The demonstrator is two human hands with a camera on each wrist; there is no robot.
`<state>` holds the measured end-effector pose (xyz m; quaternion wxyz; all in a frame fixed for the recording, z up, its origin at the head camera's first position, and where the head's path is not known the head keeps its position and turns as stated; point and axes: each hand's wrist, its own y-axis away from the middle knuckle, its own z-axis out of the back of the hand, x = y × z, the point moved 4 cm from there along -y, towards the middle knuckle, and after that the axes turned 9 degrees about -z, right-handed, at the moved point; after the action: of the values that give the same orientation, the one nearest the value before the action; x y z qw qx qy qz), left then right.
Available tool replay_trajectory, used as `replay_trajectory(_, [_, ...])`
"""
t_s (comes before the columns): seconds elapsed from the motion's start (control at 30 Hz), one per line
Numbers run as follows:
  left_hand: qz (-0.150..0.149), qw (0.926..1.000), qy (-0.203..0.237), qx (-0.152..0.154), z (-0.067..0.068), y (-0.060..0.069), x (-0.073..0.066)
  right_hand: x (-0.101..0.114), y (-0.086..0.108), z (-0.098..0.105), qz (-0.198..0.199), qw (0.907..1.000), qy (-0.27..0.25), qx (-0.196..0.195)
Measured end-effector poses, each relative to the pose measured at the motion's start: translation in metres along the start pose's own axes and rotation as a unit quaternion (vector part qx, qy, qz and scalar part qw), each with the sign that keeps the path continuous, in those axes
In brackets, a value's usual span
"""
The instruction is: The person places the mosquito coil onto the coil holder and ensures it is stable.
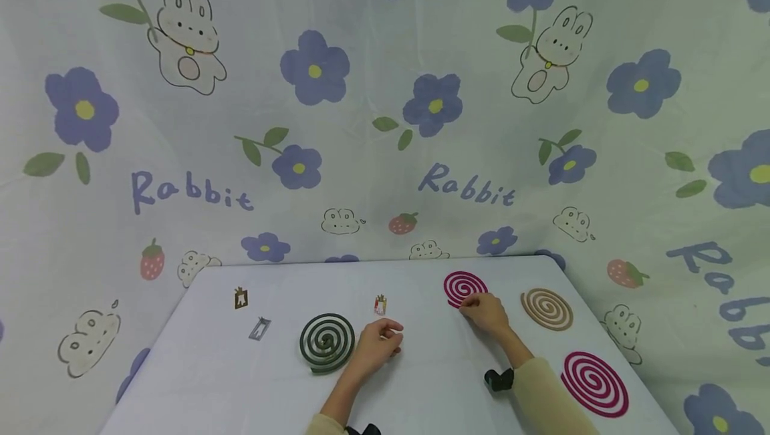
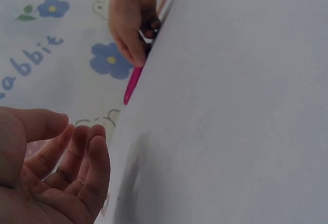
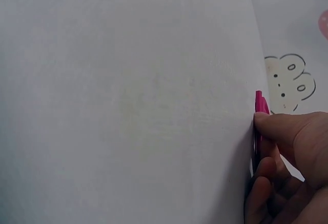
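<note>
At the back right of the table lies a magenta mosquito coil (image 1: 463,286). My right hand (image 1: 487,315) pinches its near edge between thumb and fingers; in the right wrist view the thumb presses on the coil's rim (image 3: 259,101). My left hand (image 1: 375,347) hovers over the middle of the table with loosely bent fingers and nothing in them. Just left of it is a dark green mosquito coil (image 1: 326,341). A small stand with red and yellow colouring (image 1: 380,305) lies beyond the left hand.
To the right are a tan mosquito coil (image 1: 547,309) and, nearer, another magenta one (image 1: 594,383). A brown metal stand (image 1: 240,298) and a silver one (image 1: 260,329) lie at the left. A patterned curtain (image 1: 373,154) hangs behind the white table (image 1: 240,388).
</note>
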<state>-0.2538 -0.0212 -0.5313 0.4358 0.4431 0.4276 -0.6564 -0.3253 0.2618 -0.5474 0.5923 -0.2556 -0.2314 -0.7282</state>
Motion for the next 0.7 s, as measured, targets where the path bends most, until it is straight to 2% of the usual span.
replay_trajectory(0.33, [0.006, 0.9999, 0.005, 0.011, -0.012, -0.003, 0.010, 0.005, 0.011, -0.003, 0.017, 0.9998, 0.000, 0.011])
replay_trajectory(0.7, [-0.007, 0.9998, 0.003, 0.016, -0.020, -0.007, 0.013, 0.013, 0.025, -0.005, 0.044, 0.9987, 0.000, 0.024])
